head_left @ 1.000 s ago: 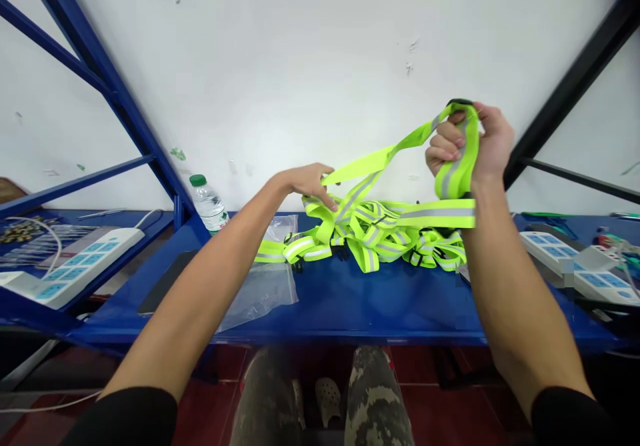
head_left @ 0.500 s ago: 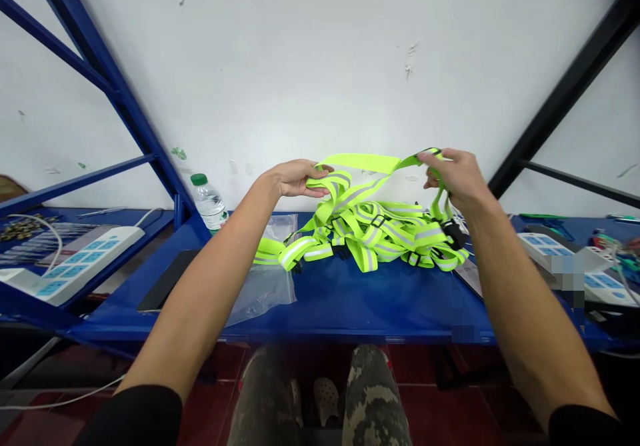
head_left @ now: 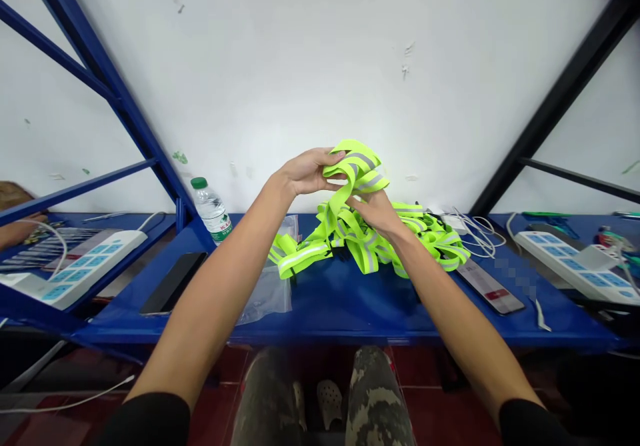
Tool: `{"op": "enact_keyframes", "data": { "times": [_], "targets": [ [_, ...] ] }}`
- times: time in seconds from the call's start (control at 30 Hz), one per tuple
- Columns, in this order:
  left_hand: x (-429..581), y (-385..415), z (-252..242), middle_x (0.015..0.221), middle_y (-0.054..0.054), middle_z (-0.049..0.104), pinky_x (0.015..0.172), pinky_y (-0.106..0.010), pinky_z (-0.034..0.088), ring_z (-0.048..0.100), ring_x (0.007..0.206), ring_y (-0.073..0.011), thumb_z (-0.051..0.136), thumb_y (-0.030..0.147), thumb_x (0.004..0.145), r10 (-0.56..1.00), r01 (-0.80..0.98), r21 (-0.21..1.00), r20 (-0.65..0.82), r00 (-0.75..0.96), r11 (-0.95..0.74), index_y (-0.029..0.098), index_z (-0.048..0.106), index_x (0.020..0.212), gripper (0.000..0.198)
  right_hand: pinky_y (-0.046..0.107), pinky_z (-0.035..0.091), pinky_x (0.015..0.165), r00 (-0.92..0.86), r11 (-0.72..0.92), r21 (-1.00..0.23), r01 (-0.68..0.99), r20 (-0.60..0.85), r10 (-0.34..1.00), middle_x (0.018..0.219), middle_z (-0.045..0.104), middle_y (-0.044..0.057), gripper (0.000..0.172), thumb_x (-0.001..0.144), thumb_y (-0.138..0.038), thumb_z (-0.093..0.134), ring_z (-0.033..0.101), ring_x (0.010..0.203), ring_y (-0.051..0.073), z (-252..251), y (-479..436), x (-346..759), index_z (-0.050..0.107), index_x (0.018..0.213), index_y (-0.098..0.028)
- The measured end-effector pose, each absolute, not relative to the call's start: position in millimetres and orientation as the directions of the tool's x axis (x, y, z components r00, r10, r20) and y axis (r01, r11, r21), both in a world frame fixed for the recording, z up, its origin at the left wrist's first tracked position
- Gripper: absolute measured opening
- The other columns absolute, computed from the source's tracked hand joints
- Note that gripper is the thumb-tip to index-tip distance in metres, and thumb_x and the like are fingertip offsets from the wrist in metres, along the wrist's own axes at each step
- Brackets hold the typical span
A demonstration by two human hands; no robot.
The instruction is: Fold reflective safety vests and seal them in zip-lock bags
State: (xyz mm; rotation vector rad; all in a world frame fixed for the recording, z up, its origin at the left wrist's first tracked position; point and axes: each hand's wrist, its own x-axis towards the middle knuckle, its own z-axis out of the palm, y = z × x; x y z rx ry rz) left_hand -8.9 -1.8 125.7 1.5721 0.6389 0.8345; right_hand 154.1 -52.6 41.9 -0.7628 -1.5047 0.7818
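Note:
My left hand (head_left: 316, 170) is closed on a fluorescent yellow-green reflective strap (head_left: 357, 159) with a grey stripe, held in folded loops above the table. My right hand (head_left: 377, 211) is against the lower side of these loops, gripping the strap, its fingertips partly hidden by the webbing. One length hangs from the loops toward a tangled pile of similar straps (head_left: 370, 249), some with black buckles. Left of the pile, several strap lengths (head_left: 303, 256) lie partly over a clear plastic bag (head_left: 265, 299).
On the blue table (head_left: 340, 316), a water bottle (head_left: 213, 211) and a black phone (head_left: 174, 284) are at left. A second phone (head_left: 490, 287) and white cables (head_left: 483, 233) lie at right. Power strips (head_left: 97, 266) flank the table. Another person's hand (head_left: 15, 233) shows far left.
My right hand has moved left and down to meet my left hand, uncovering the phone and cables at right. The stretched strap is now gathered in loops between my hands.

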Motion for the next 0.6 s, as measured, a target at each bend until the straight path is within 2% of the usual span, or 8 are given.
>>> {"op": "enact_keyframes", "data": {
  "times": [0.07, 0.2, 0.3, 0.37, 0.43, 0.5, 0.53, 0.6],
  "targets": [
    [-10.0, -1.6, 124.7, 0.093, -0.007, 0.069, 0.092, -0.047, 0.053, 0.067, 0.091, -0.0212, 0.07, 0.03, 0.082, 0.778, -0.105, 0.988, 0.155, 0.609, -0.114, 0.013, 0.063, 0.101, 0.026, 0.041, 0.051, 0.098, -0.023, 0.545, -0.838, -0.019, 0.546, 0.838, 0.114, 0.07, 0.005, 0.048, 0.066, -0.047, 0.081, 0.061, 0.113, 0.024, 44.8, -48.5, 155.5, 0.065, 0.106, -0.026],
    [-11.8, 5.2, 119.7, 0.091, -0.004, 0.068, 0.091, -0.045, 0.055, 0.068, 0.091, -0.0181, 0.065, 0.028, 0.085, 0.801, -0.239, 0.964, 0.231, 0.552, -0.114, 0.015, 0.061, 0.101, 0.021, 0.044, 0.055, 0.091, -0.212, 0.331, -0.931, -0.151, 0.358, 0.909, 0.099, 0.073, 0.004, 0.039, 0.072, -0.055, 0.075, 0.067, 0.099, 0.022, 54.5, -51.4, 166.1, 0.065, 0.095, -0.025],
    [-13.2, 13.7, 116.5, 0.092, -0.003, 0.069, 0.09, -0.039, 0.056, 0.068, 0.089, -0.0159, 0.064, 0.027, 0.086, 0.863, -0.279, 0.955, 0.226, 0.453, -0.103, 0.015, 0.059, 0.102, 0.021, 0.04, 0.059, 0.078, -0.173, 0.304, -0.926, -0.222, 0.344, 0.923, 0.076, 0.07, -0.001, 0.042, 0.07, -0.057, 0.076, 0.068, 0.072, 0.017, 64.4, -54.4, 175.1, 0.061, 0.092, -0.024],
    [-12.9, 14.8, 114.7, 0.094, -0.004, 0.069, 0.09, -0.035, 0.055, 0.068, 0.09, -0.0156, 0.063, 0.032, 0.088, 0.903, -0.277, 0.953, 0.22, 0.369, -0.119, 0.015, 0.058, 0.103, 0.023, 0.036, 0.06, 0.065, -0.095, 0.342, -0.917, -0.207, 0.366, 0.926, 0.059, 0.059, -0.007, 0.043, 0.069, -0.057, 0.078, 0.059, 0.051, 0.012, 71.1, -52.2, 180.5, 0.057, 0.091, -0.026],
    [-9.2, 8.5, 112.0, 0.1, -0.008, 0.07, 0.09, -0.035, 0.055, 0.068, 0.095, -0.019, 0.063, 0.045, 0.087, 0.907, -0.236, 0.961, 0.224, 0.356, -0.145, 0.016, 0.058, 0.109, 0.037, 0.032, 0.057, 0.054, 0.006, 0.402, -0.903, -0.149, 0.406, 0.914, 0.05, 0.046, -0.01, 0.04, 0.071, -0.056, 0.076, 0.048, 0.04, 0.01, 76.6, -46.0, 183.9, 0.054, 0.089, -0.027],
    [-1.1, -4.5, 107.5, 0.109, -0.012, 0.069, 0.089, -0.04, 0.054, 0.068, 0.1, -0.0253, 0.068, 0.055, 0.08, 0.881, -0.14, 0.979, 0.192, 0.432, -0.145, 0.018, 0.052, 0.126, 0.061, 0.031, 0.054, 0.048, 0.133, 0.47, -0.88, -0.064, 0.459, 0.878, 0.05, 0.041, -0.009, 0.037, 0.074, -0.056, 0.074, 0.044, 0.039, 0.01, 80.7, -36.9, 184.6, 0.052, 0.085, -0.028],
    [4.3, -11.7, 104.4, 0.114, -0.014, 0.068, 0.088, -0.043, 0.054, 0.067, 0.101, -0.0281, 0.073, 0.054, 0.075, 0.864, -0.075, 0.988, 0.156, 0.478, -0.136, 0.02, 0.044, 0.136, 0.076, 0.031, 0.053, 0.048, 0.188, 0.499, -0.867, -0.019, 0.487, 0.853, 0.051, 0.042, -0.008, 0.036, 0.075, -0.055, 0.073, 0.046, 0.041, 0.011, 82.5, -32.1, 184.3, 0.051, 0.085, -0.028],
    [14.8, -23.3, 97.2, 0.118, -0.016, 0.066, 0.086, -0.045, 0.054, 0.067, 0.102, -0.0303, 0.084, 0.04, 0.065, 0.856, 0.048, 0.989, 0.099, 0.508, -0.142, 0.023, 0.022, 0.15, 0.106, 0.032, 0.053, 0.05, 0.245, 0.535, -0.844, 0.04, 0.528, 0.813, 0.057, 0.047, -0.006, 0.035, 0.075, -0.05, 0.074, 0.051, 0.046, 0.013, 87.6, -24.4, 183.8, 0.051, 0.086, -0.027]
  ]
}}
